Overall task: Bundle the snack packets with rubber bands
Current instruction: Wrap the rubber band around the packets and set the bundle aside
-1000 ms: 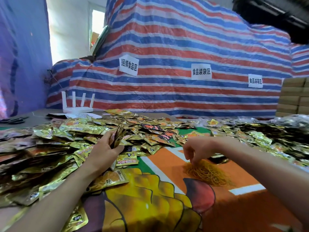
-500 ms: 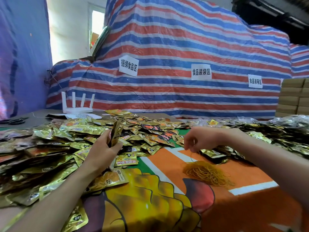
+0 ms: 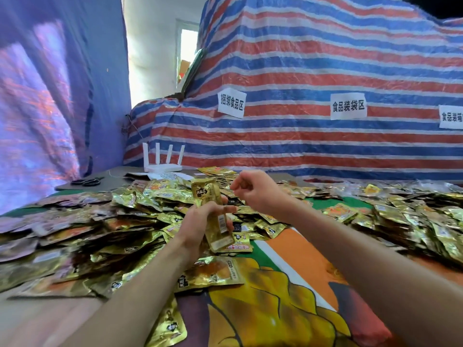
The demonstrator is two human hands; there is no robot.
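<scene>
Left hand [image 3: 198, 224] gripped a small stack [image 3: 209, 196] of gold packets, held upright above the mat [image 3: 300, 259], fingers curled round its middle. Right hand [image 3: 255, 190] hovered just beside the stack's top, on its right, not touching it. Its fingers were curled, with thumb and forefinger tips pressed together as in a pinch. Could not tell whether a rubber band sat in that pinch: too thin, too blurred. No band seen round the stack. Loose packets [image 3: 100, 221] lay heaped across the table on both sides of the hands. Supply of bands not in view.

Judged step: stack gathered, band about to go on, this bundle not yet tied. Next move would call for the right hand to spread a band into a loop, pass it over the stack's upper end and draw it to mid-length. Left grip must be firm, or the slick foil packets may fan out or slip. Going by the heap, task far from done.
</scene>
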